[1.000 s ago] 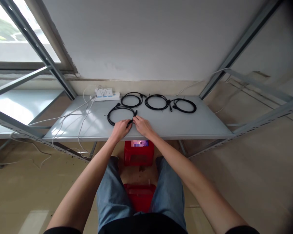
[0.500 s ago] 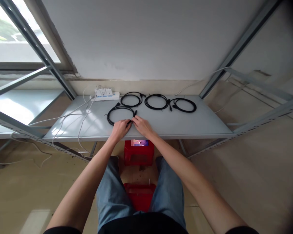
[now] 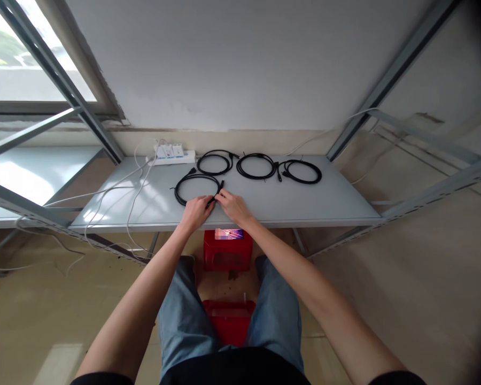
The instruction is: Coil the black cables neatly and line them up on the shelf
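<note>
A coiled black power cable (image 3: 183,183) lies on the grey shelf (image 3: 304,206) near its front edge, with plug ends at its upper left and right side. My left hand (image 3: 198,210) is closed on the lower part of this coil. Beside it, my right hand (image 3: 232,207) pinches the same coil at its lower right, fingertips close to the left ones. What exactly lies between the fingertips is too small to make out. Behind are a second coil (image 3: 210,174), a third coil (image 3: 256,178) and a fourth coil (image 3: 309,182), all black cables.
A white power strip (image 3: 176,159) with plugged-in adapters stands at the shelf's back left, and white cords (image 3: 134,206) run from it over the front edge. Metal posts (image 3: 356,128) frame the shelf. Below is a red stool (image 3: 227,256) with a lit screen on top.
Both hands stay on the front coil with almost no movement. The whole view has shifted very slightly.
</note>
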The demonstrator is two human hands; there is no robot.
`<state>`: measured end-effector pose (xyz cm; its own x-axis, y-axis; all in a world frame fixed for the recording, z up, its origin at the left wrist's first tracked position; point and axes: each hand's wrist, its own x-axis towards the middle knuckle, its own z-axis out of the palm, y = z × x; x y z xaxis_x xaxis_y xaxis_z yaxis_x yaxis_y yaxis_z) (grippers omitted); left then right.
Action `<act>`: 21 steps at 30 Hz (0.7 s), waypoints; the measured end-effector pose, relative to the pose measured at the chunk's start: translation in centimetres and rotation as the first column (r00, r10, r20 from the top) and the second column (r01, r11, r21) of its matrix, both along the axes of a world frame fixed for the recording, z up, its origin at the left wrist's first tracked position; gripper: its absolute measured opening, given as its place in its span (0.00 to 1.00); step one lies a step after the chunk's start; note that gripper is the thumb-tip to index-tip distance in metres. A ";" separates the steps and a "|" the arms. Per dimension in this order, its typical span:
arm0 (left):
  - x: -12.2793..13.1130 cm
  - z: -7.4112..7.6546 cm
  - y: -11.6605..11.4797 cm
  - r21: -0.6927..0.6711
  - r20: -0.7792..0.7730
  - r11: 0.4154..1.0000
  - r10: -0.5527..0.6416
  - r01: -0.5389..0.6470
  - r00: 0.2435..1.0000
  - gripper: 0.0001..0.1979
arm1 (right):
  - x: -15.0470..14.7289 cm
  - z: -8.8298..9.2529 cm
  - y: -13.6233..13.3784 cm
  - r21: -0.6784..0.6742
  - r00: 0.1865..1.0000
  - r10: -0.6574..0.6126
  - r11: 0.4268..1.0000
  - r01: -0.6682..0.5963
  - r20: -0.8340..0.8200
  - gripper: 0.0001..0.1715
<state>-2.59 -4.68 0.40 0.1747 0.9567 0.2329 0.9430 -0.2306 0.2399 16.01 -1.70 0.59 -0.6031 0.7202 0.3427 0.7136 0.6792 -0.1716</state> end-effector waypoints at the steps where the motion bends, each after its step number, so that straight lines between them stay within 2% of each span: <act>1: 0.0 0.0 0.0 -0.001 0.001 1.000 0.001 -0.001 1.000 0.18 | 0.0 -0.1 0.0 0.004 1.000 -0.006 1.000 0.006 0.002 0.15; 10: 0.0 0.1 -0.1 0.010 0.006 1.000 -0.015 0.015 1.000 0.18 | 0.0 -0.2 0.1 0.027 1.000 0.011 1.000 -0.011 -0.001 0.14; 21: -0.2 -0.1 0.2 -0.008 0.010 1.000 -0.015 0.015 1.000 0.17 | -0.3 -0.2 0.5 -0.078 0.995 0.041 0.996 -0.048 -0.093 0.09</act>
<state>-2.74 -4.48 0.27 0.1867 0.9558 0.2272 0.9369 -0.2428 0.2514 15.73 -1.17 0.35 -0.6041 0.7205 0.3404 0.6617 0.6916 -0.2896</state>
